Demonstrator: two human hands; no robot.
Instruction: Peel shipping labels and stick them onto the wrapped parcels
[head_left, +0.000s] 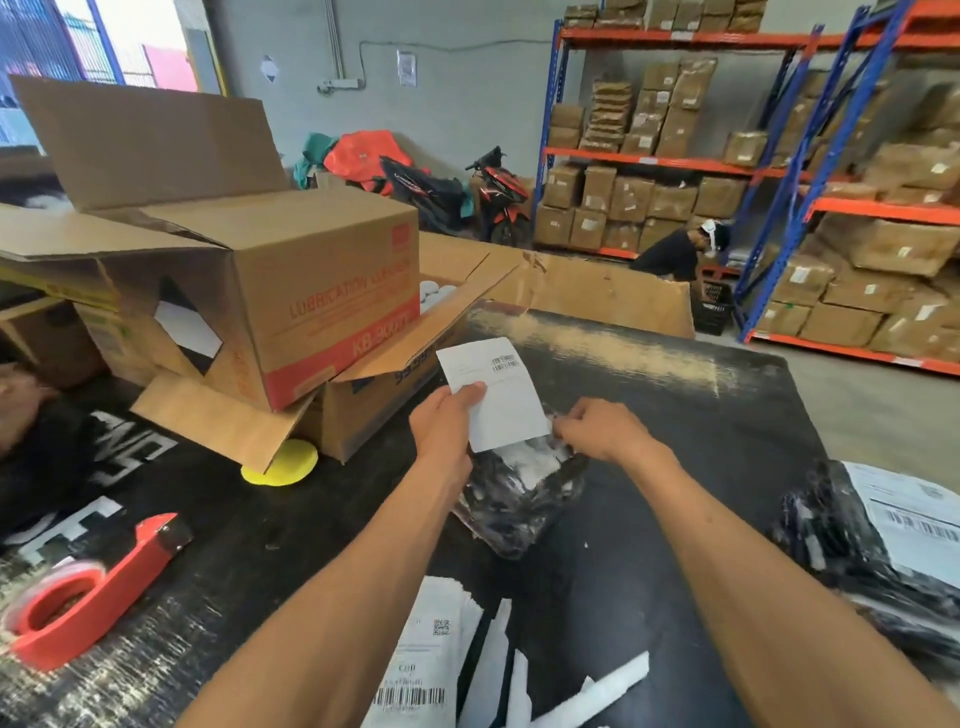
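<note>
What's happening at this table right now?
A person is labelling parcels at a black table. The left hand holds a white shipping label by its left edge, while the right hand pinches at its lower right corner, apparently peeling or lowering it. Directly beneath lies a black wrapped parcel, not yet labelled. A parcel already labelled sits at the right. More labels and backing strips lie near the person, and a red tape dispenser rests on the left.

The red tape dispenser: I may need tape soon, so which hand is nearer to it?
Left. The left hand holds the shipping label nearer the tape dispenser, which lies at the table's left edge. The right hand is farther right, at the label's other edge.
</note>
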